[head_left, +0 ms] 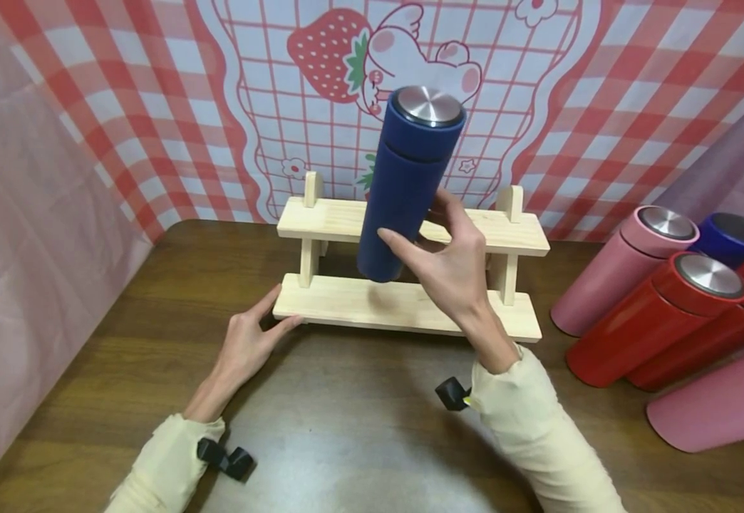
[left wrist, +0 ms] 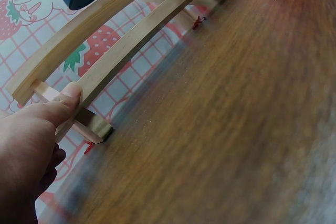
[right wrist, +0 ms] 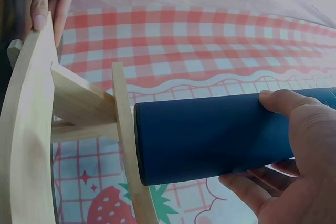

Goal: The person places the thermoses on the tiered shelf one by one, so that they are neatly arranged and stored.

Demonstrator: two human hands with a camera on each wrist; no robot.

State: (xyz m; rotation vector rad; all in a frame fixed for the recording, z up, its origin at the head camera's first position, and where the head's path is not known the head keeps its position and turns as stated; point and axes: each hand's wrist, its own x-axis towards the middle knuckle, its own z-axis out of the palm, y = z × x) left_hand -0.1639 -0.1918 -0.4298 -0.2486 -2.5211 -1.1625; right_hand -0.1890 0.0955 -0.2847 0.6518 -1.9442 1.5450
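A dark blue thermos bottle [head_left: 404, 185] with a silver lid disc is gripped by my right hand [head_left: 452, 267], fingers round its lower half. It tilts slightly and overlaps the upper board of a pale wooden two-tier rack [head_left: 346, 296]. In the right wrist view the bottle's base [right wrist: 140, 145] is right at the upper board's edge. My left hand [head_left: 250, 338] grips the left end of the lower board, thumb on the front edge. The left wrist view shows that thumb [left wrist: 72, 93] on the board, the other fingers curled beneath.
Pink [head_left: 625, 271], red [head_left: 654, 320] and blue [head_left: 736, 239] thermos bottles stand grouped on the table's right side. Behind the rack hangs a red-checked cloth [head_left: 205, 107] with a strawberry print. The brown wooden table [head_left: 333, 420] extends in front of the rack.
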